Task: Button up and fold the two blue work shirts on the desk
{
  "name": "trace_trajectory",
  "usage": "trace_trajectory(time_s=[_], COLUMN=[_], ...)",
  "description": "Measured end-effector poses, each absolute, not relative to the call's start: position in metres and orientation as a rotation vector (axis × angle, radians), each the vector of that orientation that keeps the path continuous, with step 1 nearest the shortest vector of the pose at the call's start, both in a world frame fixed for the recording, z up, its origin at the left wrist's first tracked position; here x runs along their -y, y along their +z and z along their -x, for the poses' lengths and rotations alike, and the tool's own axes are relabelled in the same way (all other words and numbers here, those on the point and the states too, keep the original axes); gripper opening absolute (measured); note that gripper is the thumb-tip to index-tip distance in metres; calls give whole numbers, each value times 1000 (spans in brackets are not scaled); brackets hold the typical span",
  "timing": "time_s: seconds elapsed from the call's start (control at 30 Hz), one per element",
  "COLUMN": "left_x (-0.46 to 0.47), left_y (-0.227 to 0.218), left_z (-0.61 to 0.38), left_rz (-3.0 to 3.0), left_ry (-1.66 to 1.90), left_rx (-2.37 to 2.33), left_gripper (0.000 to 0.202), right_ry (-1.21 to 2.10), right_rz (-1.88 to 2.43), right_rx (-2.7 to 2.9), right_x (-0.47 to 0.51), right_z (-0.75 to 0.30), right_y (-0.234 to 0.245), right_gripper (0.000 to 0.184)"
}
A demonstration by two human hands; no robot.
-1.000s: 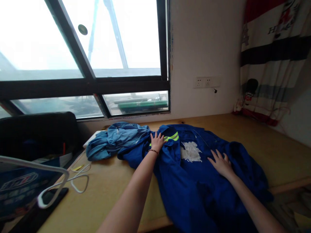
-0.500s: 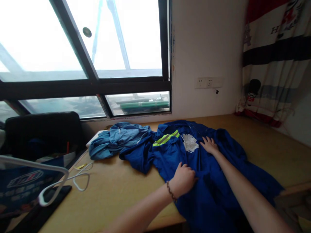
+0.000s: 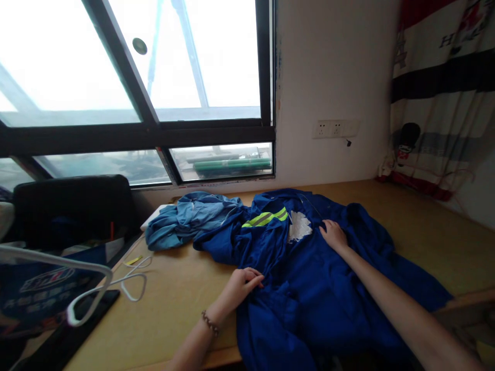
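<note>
A dark blue work garment (image 3: 328, 288) with a yellow-green and grey reflective strip (image 3: 266, 218) lies spread over the table and hangs past its front edge. A white patch with a scalloped edge (image 3: 299, 226) shows near its middle. My left hand (image 3: 242, 286), with a bracelet on the wrist, is closed in a pinch on the garment's left edge. Just right of the white patch, my right hand (image 3: 333, 235) rests on the cloth, its fingers curled into it. A lighter blue garment (image 3: 189, 219) lies bunched at the left, touching the dark one.
The wooden table (image 3: 174, 309) runs along a wall below a window (image 3: 204, 62). A white cable (image 3: 135, 291) loops at the left, near a black chair or bag (image 3: 73, 211). Wall sockets (image 3: 335, 129) and a patterned curtain (image 3: 436, 118) are at the right.
My left hand has moved left, spreading the dark blue cloth toward the table's left. My right hand's fingers, spread before, are now curled. The white patch is partly folded under.
</note>
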State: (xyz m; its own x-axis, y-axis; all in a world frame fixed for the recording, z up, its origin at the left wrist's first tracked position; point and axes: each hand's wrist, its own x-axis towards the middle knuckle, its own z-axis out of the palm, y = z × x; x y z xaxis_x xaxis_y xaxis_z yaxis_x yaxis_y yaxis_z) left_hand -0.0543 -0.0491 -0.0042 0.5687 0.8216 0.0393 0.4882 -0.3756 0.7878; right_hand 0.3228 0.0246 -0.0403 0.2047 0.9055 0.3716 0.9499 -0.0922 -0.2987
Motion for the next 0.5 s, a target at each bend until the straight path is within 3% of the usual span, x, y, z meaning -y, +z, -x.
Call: trace_trajectory(time_s=[0.17,0.33,0.5], left_x=[33,83,147], left_y=[5,15,-31], left_z=[64,46,5], left_rz=[-2250,-2593,-3028], left_ry=[414,365,616], left_rx=[-1317,-1576,-1169], left_gripper=[43,24,42], right_ry=[-93,-182,-181], right_rz=[1601,1917,2078], right_rx=[1797,1563,1453], right_x=[42,144,204], right_z=[-308,-331,-321], right_y=[-12,-34,-74], right_gripper=[29,44,46])
